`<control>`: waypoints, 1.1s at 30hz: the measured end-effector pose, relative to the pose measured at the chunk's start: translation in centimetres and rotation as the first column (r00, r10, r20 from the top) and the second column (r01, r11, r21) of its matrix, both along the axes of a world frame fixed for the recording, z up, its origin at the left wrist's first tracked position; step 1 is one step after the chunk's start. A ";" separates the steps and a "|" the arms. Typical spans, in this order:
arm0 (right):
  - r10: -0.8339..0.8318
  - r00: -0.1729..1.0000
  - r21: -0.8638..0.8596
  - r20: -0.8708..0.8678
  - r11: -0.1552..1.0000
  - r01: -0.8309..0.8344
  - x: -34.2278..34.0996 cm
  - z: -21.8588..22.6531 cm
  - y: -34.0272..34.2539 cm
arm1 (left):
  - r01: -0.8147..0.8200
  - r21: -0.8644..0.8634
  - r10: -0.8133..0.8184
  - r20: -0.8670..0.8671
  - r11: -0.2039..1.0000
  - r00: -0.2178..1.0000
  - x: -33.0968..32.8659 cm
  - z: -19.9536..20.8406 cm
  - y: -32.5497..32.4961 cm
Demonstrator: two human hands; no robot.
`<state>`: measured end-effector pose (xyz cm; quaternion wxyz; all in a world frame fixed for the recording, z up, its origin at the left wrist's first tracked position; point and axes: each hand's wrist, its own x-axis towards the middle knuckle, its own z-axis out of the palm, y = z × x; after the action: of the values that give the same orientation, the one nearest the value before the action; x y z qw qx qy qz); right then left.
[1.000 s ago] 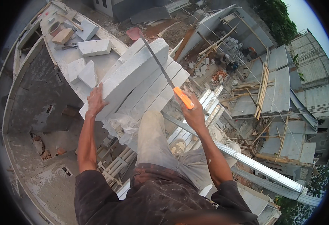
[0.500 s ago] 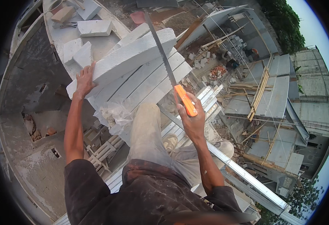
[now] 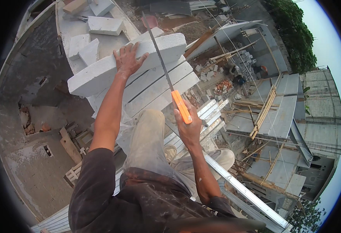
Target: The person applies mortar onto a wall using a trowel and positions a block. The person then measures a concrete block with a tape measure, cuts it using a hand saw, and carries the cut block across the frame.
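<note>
A long white lightweight block (image 3: 93,77) stands on its narrow side across a stack of similar blocks (image 3: 155,91). My left hand (image 3: 129,60) rests on its top edge near the middle, fingers spread. In my right hand (image 3: 189,130) is a hand saw (image 3: 160,58), gripped by its orange handle. The toothed blade points up and away, crossing in front of the block's right part; whether it touches the block I cannot tell. My left knee is just below the stack.
Cut block pieces (image 3: 105,25) lie on a ledge at the far left. Metal channels (image 3: 244,184) run beneath my legs to the lower right. Beyond the edge, a lower level holds bamboo poles (image 3: 265,105), rubble and a person at work (image 3: 238,79). A thin line crosses the right side.
My left hand has slid from the block's left end to its middle, along the top edge. My right hand and the saw have shifted slightly left and nearer.
</note>
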<state>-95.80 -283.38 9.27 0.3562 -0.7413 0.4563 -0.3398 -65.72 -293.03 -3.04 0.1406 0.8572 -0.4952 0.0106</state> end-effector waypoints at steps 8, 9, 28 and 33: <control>0.005 1.000 0.115 -0.006 0.993 -0.004 -0.7 -1.3 -0.7 | -0.042 0.058 0.045 -0.049 0.997 0.998 1.3 1.2 -1.9; 0.005 1.000 0.120 0.000 0.993 -0.005 -0.7 -1.3 -0.6 | -0.038 0.070 0.043 -0.071 0.997 0.997 1.5 1.6 -2.0; 0.067 0.990 0.074 -0.121 0.996 -0.059 -0.7 0.0 0.3 | -0.078 0.144 0.099 -0.142 0.987 0.985 2.9 3.5 -5.1; 0.086 0.980 0.148 -0.179 0.987 -0.060 -1.2 0.4 0.5 | -0.067 0.093 0.083 -0.171 0.993 0.982 3.5 3.0 -4.9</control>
<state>-96.99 -282.92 9.66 0.3763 -0.7587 0.4828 -0.2229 -62.22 -297.96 -0.03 0.1455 0.8783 -0.4483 -0.0809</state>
